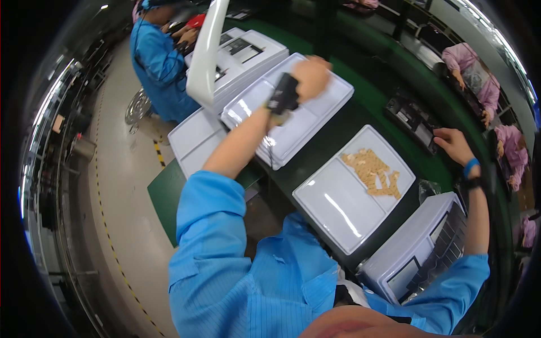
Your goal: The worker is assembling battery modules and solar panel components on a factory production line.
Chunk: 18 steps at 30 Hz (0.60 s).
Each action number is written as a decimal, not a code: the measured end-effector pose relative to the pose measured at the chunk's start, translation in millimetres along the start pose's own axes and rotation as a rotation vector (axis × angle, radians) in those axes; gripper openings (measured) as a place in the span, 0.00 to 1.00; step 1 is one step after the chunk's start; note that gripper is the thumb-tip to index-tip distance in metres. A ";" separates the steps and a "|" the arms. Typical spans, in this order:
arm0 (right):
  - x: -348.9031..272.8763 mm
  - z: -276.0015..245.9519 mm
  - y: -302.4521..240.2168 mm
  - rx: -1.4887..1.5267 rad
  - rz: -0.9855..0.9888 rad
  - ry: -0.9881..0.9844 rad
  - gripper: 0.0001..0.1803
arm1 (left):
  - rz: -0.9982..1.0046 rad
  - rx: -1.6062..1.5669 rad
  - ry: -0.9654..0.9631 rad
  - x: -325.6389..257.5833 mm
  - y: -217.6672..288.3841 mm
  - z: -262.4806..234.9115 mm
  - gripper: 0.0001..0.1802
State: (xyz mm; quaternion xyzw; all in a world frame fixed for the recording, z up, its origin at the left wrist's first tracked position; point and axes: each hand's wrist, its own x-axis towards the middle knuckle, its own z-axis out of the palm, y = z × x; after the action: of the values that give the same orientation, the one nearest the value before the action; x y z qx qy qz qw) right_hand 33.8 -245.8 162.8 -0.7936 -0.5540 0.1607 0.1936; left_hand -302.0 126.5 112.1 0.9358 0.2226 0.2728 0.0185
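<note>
My left hand (311, 79) is over the far part of a white plastic tray (304, 121), which lies on top of a stack. Motion smears its fingers, so I cannot tell whether it holds anything. A small black box-shaped device (283, 96) is strapped at that wrist. To the right, the fingers of my right hand (453, 143) grip the near right edge of a flat black electronic assembly (414, 119) on the bench. Between my arms sits another white tray (332, 205), divided in compartments, with many small tan pieces (372, 172) strewn in one of them.
A stack of white trays holding dark panels (245, 50) stands at the far left, behind a white curved post (205, 56). Near my right forearm are more white trays with black parts (420, 248). A co-worker in blue (160, 62) sits far left; people in pink (473, 73) work opposite.
</note>
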 end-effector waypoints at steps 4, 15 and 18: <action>-54.8 0.5 -133.3 0.079 -0.240 0.009 0.18 | -0.233 0.406 -0.154 -86.9 -96.4 -53.4 0.18; -84.0 87.0 -230.0 0.158 -0.565 -0.099 0.17 | -0.388 0.111 -0.149 -65.9 -184.4 -10.3 0.17; -85.2 112.4 -224.2 0.194 -0.585 -0.135 0.16 | -0.351 0.074 0.260 -69.9 -155.4 -36.5 0.15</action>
State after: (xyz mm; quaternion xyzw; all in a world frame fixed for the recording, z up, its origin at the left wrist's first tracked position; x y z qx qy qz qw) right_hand -230.7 -241.7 176.8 -0.5658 -0.7527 0.2025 0.2690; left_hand -436.6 233.4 83.8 0.8396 0.3926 0.3755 0.0027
